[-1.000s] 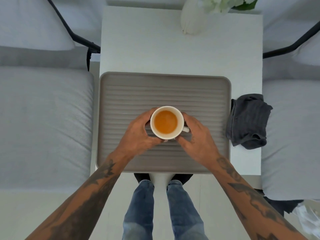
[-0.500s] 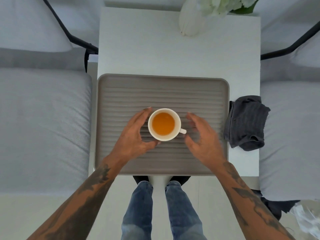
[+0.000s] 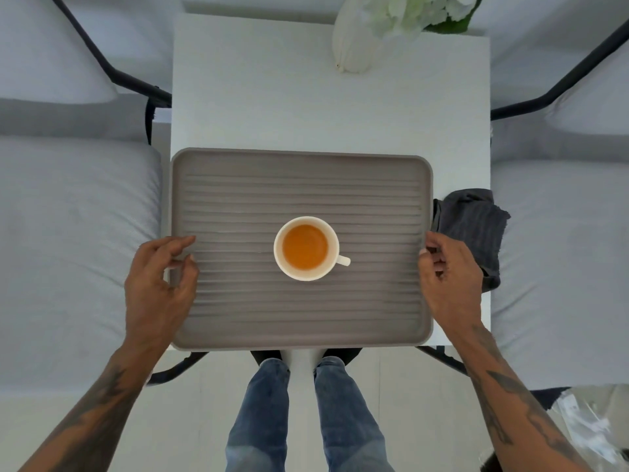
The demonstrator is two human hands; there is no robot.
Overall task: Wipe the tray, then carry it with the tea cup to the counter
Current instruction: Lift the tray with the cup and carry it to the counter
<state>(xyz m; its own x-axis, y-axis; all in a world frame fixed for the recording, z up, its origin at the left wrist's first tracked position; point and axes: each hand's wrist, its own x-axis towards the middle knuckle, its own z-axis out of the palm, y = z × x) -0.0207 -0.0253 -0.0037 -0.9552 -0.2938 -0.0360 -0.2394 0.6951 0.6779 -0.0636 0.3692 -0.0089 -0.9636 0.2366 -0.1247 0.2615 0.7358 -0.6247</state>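
Flanking the tray (image 3: 238, 185), 2 hands, half-curled.

tray (image 3: 238, 199): grey-brown, rectangular, rounded corners, ribbed floor with ridges running left to right; lies flat on the near end of the white bench (image 3: 306, 107), its near edge at the bench's edge
tea cup (image 3: 305, 248): white, round, upright; holds amber tea; stands near the tray's middle; small handle points right
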